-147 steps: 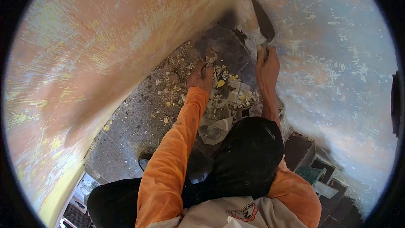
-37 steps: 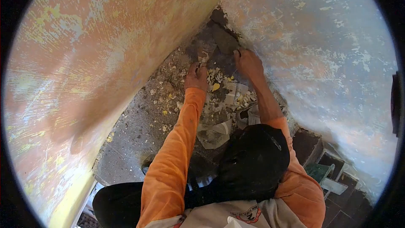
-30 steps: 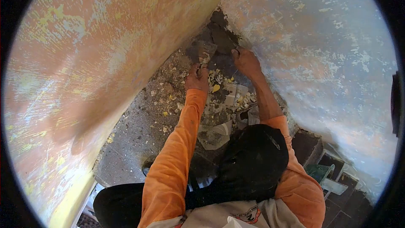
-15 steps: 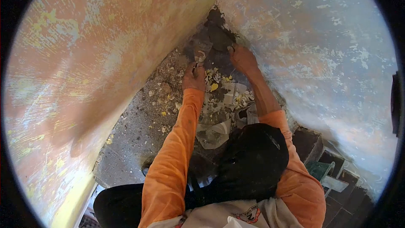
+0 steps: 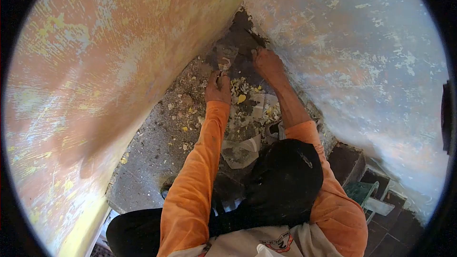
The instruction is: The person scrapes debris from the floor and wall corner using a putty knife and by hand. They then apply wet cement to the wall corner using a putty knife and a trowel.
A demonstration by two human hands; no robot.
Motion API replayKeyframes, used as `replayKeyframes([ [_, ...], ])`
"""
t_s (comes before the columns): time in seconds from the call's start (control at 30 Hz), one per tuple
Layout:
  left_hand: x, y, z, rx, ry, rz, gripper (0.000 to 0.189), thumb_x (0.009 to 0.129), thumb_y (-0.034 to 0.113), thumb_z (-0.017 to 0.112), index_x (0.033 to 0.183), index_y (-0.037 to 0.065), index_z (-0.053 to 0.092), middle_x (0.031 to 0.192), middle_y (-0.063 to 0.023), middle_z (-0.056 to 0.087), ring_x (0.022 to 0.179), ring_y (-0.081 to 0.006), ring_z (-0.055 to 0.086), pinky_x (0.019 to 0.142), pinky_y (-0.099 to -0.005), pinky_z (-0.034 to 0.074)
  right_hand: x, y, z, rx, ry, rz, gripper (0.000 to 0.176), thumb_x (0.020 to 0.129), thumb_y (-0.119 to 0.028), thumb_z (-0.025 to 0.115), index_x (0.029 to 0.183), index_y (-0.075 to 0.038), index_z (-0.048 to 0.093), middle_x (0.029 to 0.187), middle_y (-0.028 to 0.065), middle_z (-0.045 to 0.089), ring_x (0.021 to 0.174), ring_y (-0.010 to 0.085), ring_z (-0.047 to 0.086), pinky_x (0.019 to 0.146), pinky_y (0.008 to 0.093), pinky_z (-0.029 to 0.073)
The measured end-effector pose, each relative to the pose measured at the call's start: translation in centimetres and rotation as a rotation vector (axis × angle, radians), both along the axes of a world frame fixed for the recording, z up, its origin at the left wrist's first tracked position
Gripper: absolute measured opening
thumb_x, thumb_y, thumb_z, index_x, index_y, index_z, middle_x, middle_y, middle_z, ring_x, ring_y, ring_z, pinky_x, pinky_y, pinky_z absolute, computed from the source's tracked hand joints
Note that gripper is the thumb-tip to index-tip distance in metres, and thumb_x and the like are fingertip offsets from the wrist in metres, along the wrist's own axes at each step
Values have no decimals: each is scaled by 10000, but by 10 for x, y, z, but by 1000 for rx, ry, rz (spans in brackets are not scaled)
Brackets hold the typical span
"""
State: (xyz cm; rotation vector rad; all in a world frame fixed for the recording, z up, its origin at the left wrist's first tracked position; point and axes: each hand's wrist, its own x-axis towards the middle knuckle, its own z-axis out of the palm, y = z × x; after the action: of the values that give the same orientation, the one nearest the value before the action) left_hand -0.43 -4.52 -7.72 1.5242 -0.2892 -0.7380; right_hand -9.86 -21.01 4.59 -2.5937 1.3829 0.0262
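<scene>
My left hand [image 5: 218,87] is closed around the handle of a putty knife [image 5: 227,55], whose wide, dirty blade points toward the wall corner. In my right hand [image 5: 269,65] is a second scraping tool [image 5: 257,39]. Its dark blade shows nearly edge-on, close to the foot of the right wall, and its handle is mostly hidden by my fingers. Dark bare floor [image 5: 241,27] lies in the corner ahead of both tools. Yellow and white paint chips [image 5: 241,90] are scattered on the floor just behind my hands.
Scraped, patchy walls rise at the left [image 5: 109,57] and right [image 5: 352,52], meeting ahead. Torn pieces of paper or sheet [image 5: 242,153] lie before my knee [image 5: 288,181]. At the lower right, steps [image 5: 343,161] go down, with a green object [image 5: 360,191] on them.
My right hand has drawn slightly left and up along the wall foot. Its tool has turned from showing its broad blade to nearly edge-on. My left hand has hardly moved.
</scene>
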Motion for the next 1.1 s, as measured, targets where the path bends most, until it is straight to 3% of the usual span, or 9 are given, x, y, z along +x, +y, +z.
replayKeyframes([
  [0.07, 7, 8, 48, 310, -141, -143, 478, 962, 377, 611, 1334, 78, 592, 1174, -226, 688, 1043, -347, 690, 877, -439, 541, -8, 5, 5, 100, 49, -45, 397, 1019, -349, 497, 1092, -2, 675, 949, 289, 689, 881, 478, 672, 780, 561, 546],
  [0.17, 10, 13, 81, 251, -99, -133, 490, 962, 384, 606, 1352, 88, 580, 1206, -227, 676, 1064, -366, 680, 893, -450, 540, -40, 18, 19, -58, 63, 97, 409, 1021, -354, 492, 1066, 11, 672, 968, 285, 690, 886, 483, 665, 778, 568, 537],
  [0.23, 9, 10, 71, 233, -149, -99, 479, 962, 380, 603, 1340, 86, 587, 1195, -226, 680, 1056, -364, 684, 885, -450, 541, -53, 21, 27, 51, 134, -140, 418, 1026, -352, 485, 1070, 24, 662, 979, 286, 688, 885, 481, 664, 780, 574, 532],
  [0.43, 7, 9, 71, 309, -198, -143, 429, 965, 350, 598, 1291, 73, 611, 1143, -221, 697, 1032, -337, 694, 855, -447, 537, -48, 24, 27, -59, -3, -36, 488, 1031, -368, 472, 901, 41, 703, 890, 302, 684, 819, 464, 694, 731, 553, 563],
  [0.63, 9, 16, 75, 171, -185, -78, 434, 970, 360, 589, 1270, 49, 622, 1160, -240, 688, 1050, -368, 682, 872, -455, 527, 2, -4, -6, -27, -99, 0, 348, 1011, -299, 523, 1041, 17, 663, 900, 283, 675, 813, 487, 658, 710, 563, 532],
  [0.73, 8, 15, 71, 277, -249, -37, 478, 975, 391, 580, 1294, 37, 612, 1163, -250, 684, 1046, -386, 678, 877, -458, 528, -5, 1, -5, -44, -17, -1, 348, 1009, -300, 520, 994, 15, 667, 900, 285, 675, 833, 486, 657, 722, 573, 528],
  [0.87, 17, 14, 57, 263, -184, -121, 568, 977, 434, 570, 1374, 26, 565, 1217, -272, 663, 1098, -404, 662, 909, -467, 530, -51, 15, -1, 26, 101, -76, 385, 1012, -336, 499, 971, 3, 679, 990, 255, 696, 934, 437, 679, 811, 541, 555],
  [0.97, 21, 17, 91, 365, -109, -199, 597, 976, 444, 564, 1415, 39, 534, 1270, -274, 642, 1163, -404, 639, 951, -469, 526, -113, 29, -5, 21, 152, -88, 378, 995, -343, 513, 1016, -3, 677, 1000, 248, 696, 953, 429, 675, 832, 558, 539],
  [1.1, 15, 17, 80, 432, -52, -218, 605, 978, 456, 552, 1442, 68, 516, 1310, -269, 622, 1197, -398, 623, 979, -462, 522, -168, 71, 56, 26, 109, -227, 398, 1007, -359, 499, 1159, -12, 623, 1045, 258, 675, 931, 458, 661, 804, 568, 524],
])
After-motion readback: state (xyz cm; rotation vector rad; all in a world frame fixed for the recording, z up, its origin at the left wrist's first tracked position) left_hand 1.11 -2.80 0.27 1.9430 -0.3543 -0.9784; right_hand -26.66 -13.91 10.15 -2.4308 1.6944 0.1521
